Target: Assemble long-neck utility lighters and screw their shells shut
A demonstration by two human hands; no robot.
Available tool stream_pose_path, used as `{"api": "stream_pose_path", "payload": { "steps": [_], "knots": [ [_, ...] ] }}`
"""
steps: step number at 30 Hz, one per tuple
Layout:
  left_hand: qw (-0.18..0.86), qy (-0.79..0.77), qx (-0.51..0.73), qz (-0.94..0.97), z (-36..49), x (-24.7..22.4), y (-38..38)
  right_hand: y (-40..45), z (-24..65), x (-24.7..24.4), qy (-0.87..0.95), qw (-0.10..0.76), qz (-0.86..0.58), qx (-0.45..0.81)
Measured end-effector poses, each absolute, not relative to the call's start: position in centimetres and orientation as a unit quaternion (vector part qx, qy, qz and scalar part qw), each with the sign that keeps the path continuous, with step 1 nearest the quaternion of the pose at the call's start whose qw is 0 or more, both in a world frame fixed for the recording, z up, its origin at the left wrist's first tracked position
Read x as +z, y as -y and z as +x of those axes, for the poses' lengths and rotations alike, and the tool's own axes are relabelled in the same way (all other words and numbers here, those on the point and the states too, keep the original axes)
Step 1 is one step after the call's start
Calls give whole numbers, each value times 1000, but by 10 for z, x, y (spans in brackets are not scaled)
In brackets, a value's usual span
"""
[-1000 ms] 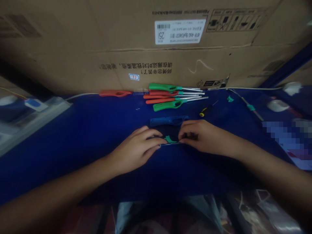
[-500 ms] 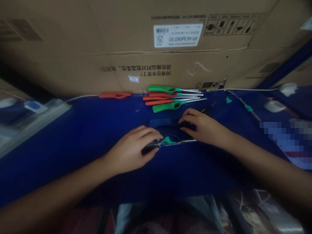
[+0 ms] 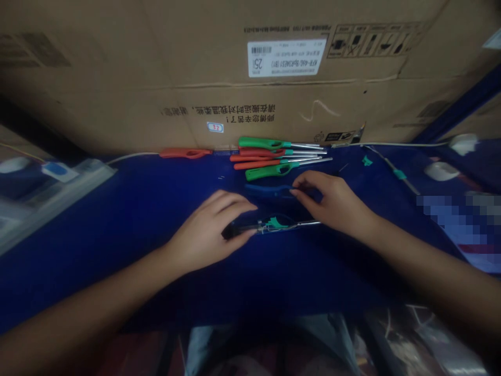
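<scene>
An opened lighter [image 3: 276, 223] lies on the blue table, with green parts and wires exposed and a metal tube pointing right. My left hand [image 3: 213, 227] surrounds its dark left end, with thumb and index finger apart; the thumb is near or touching the lighter. My right hand [image 3: 326, 196] pinches the right end of a blue handle shell [image 3: 268, 190] between thumb and fingertips. The shell is tilted on edge, just behind the opened lighter. Part of the lighter's dark body is hidden by my left hand.
Several green and red lighters [image 3: 266, 156] lie together along the cardboard box [image 3: 156, 99]. A red handle piece [image 3: 186, 153] is left of them. Small green part [image 3: 367, 161] and a metal rod with a green collar [image 3: 399, 174] lie right. A clear plastic tray [image 3: 58, 201] stands left.
My right hand has turned the blue handle shell onto its edge and shifted slightly. My left hand's fingers have spread away from the opened lighter, which has moved slightly right.
</scene>
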State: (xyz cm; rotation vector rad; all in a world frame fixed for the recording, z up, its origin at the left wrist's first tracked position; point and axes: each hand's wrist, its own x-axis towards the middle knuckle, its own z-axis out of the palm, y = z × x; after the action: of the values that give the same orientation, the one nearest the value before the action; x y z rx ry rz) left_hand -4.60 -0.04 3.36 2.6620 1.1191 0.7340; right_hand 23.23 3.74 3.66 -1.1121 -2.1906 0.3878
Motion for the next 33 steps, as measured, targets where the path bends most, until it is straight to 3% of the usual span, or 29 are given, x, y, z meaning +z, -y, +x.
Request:
{"api": "stream_pose_path", "payload": {
  "steps": [4,9,13,17,23,33],
  "knots": [
    [-18,-381,274,883,-50,40,-2,-32,226,42,758,354,-444,321],
    [18,-345,267,899,-52,36,-2,-29,223,45,677,310,-432,508],
    [55,-344,294,890,-52,34,-1,-28,226,43,758,289,-404,423],
    [61,-348,227,908,-53,38,-1,-28,227,38,867,243,-336,276],
    [65,-354,136,923,-55,41,-1,-30,226,33,896,208,-297,256],
    [33,-371,120,920,-54,40,1,-32,225,25,912,193,-292,216]
  ]
}}
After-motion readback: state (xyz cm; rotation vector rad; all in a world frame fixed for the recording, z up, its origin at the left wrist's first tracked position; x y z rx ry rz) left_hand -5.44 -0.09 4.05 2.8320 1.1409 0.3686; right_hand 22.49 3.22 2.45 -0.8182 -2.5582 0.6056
